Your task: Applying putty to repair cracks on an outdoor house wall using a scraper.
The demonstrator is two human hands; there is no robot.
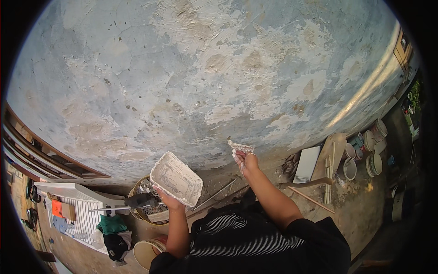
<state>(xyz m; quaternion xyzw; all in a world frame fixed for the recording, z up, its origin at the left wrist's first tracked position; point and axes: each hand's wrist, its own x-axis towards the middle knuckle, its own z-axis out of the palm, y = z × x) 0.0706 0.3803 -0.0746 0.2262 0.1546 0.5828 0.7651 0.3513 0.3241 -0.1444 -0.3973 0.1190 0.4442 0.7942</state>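
Observation:
My left hand (171, 198) grips a rectangular tray (175, 178) coated with pale putty, held low before me with its inside facing up. My right hand (245, 162), smeared with white, is closed on a putty-covered scraper (239, 145), just in front of the wall (219, 77), to the right of the tray. The wall is weathered pale blue, with rough patches of beige and white filler spread over it.
A round bin of rubble (143, 196), a bucket (145, 253) and a white slatted bench (77, 219) with bags lie lower left. A wooden-framed window (41, 150) is at left. Boards (331, 157), poles (310, 201) and several buckets (374, 164) line the wall's base at right.

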